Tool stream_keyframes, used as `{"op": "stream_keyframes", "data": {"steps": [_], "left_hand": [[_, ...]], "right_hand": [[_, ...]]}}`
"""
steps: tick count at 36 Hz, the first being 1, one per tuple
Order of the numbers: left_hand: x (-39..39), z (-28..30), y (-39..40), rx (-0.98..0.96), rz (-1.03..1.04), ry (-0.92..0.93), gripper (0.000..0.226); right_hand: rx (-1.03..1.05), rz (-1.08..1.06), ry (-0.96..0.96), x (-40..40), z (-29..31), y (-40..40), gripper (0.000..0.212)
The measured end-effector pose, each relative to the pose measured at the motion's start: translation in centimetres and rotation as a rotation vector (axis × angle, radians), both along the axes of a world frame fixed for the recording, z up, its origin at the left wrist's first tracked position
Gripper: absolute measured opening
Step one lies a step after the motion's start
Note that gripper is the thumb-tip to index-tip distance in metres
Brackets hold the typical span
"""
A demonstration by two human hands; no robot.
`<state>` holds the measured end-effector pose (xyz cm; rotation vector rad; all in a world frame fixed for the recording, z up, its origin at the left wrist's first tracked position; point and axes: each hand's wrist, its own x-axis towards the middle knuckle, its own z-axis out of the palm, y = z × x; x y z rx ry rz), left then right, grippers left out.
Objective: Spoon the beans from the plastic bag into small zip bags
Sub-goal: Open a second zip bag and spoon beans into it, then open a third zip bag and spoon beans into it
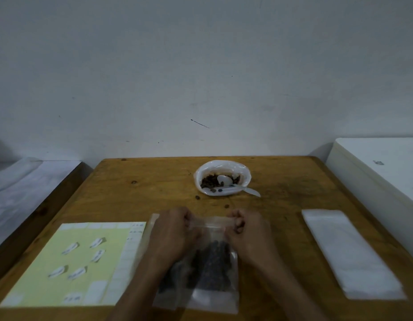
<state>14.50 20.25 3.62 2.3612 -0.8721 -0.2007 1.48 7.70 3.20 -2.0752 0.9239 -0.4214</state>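
A small clear zip bag [210, 269] with dark beans inside lies flat on the wooden table [136, 193] in front of me. My left hand [175, 232] pinches the left end of its top strip. At the right end, my right hand [245, 232] pinches the same strip. Farther back stands the white plastic bag [201, 179], rolled open, with brown beans [209, 180] in it. A white plastic spoon [238, 185] rests in that bag, its handle sticking out to the right.
A yellow sheet [62, 269] with several white labels lies at the left. A stack of empty clear bags [349, 253] lies at the right. Two loose beans [197, 197] sit on the table. A white box [374, 181] borders the right edge.
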Motion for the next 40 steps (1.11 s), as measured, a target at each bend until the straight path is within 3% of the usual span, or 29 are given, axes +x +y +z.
{"op": "stream_keyframes", "data": {"steps": [4, 6, 19, 28, 30, 35, 38, 40], "left_hand": [[0.0, -0.7, -0.1, 0.121, -0.025, -0.128, 0.052], [0.2, -0.8, 0.0, 0.143, -0.036, -0.127, 0.058], [0.2, -0.7, -0.2, 0.072, -0.056, -0.164, 0.051], [-4.2, 1.3, -5.2, -0.198, -0.193, -0.128, 0.027], [-5.8, 1.5, -6.7, -0.203, -0.264, -0.1, 0.022], [-10.0, 1.2, -11.9, -0.102, -0.436, 0.032, 0.015], [-11.9, -0.2, -15.2, -0.027, -0.433, 0.151, 0.015], [-12.7, -1.1, -17.1, -0.001, -0.405, 0.127, 0.016]], "right_hand": [[-0.057, 0.034, 0.09, 0.4, -0.9, 0.4, 0.05], [-0.1, 0.034, 0.103, 0.5, -1.0, 0.6, 0.052], [-0.235, 0.045, 0.089, 0.5, -1.0, 0.3, 0.043], [-0.304, -0.213, -0.076, -4.7, 1.9, -4.8, 0.011], [-0.324, -0.295, -0.035, -6.6, 1.9, -6.8, 0.016], [-0.283, -0.452, 0.235, -11.3, 1.2, -11.2, 0.052], [-0.253, -0.475, 0.302, -13.1, 0.0, -13.0, 0.059], [-0.252, -0.467, 0.311, -13.6, -0.9, -13.6, 0.062]]}}
